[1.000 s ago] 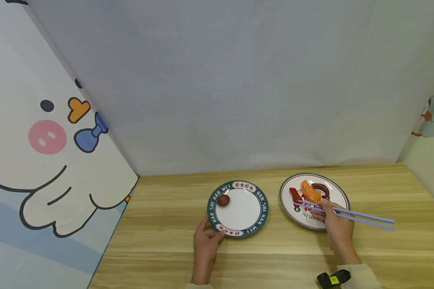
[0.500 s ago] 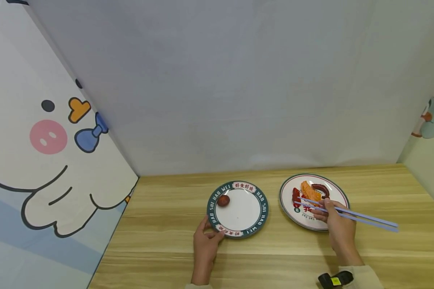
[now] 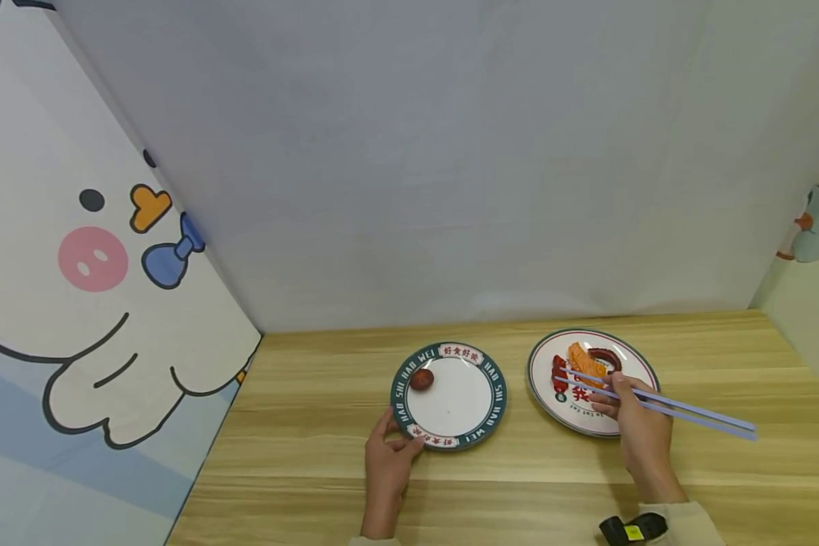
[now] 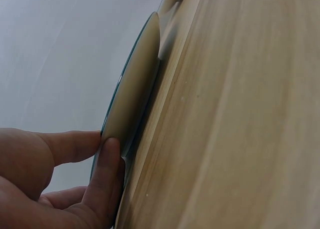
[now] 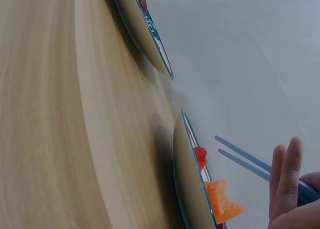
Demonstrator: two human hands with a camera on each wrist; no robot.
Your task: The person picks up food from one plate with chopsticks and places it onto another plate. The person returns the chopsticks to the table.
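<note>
My left hand (image 3: 387, 464) pinches the near-left rim of a green-rimmed white plate (image 3: 457, 398); in the left wrist view the thumb and fingers (image 4: 102, 176) hold its edge. A reddish-brown ball-shaped food piece (image 3: 422, 379) lies on that plate. My right hand (image 3: 641, 436) holds lilac chopsticks (image 3: 703, 415) over a second white plate (image 3: 583, 418). This one bears a red food piece (image 3: 559, 373), an orange salmon-like slice (image 3: 582, 359) and a dark red curved piece (image 3: 609, 355). In the right wrist view the chopsticks' tips are parted and hover clear of the red piece (image 5: 200, 158).
Both plates stand on a wood-grain table (image 3: 300, 455), side by side with a gap between them. A pale grey backdrop (image 3: 450, 189) rises behind the table. A cartoon-printed panel (image 3: 150, 364) borders the left side, and a pale panel (image 3: 808, 318) the right.
The red piece has turned more upright and shifted slightly right on its plate. The chopsticks and right hand moved slightly right, and the tips came off the red piece. The left hand stayed put.
</note>
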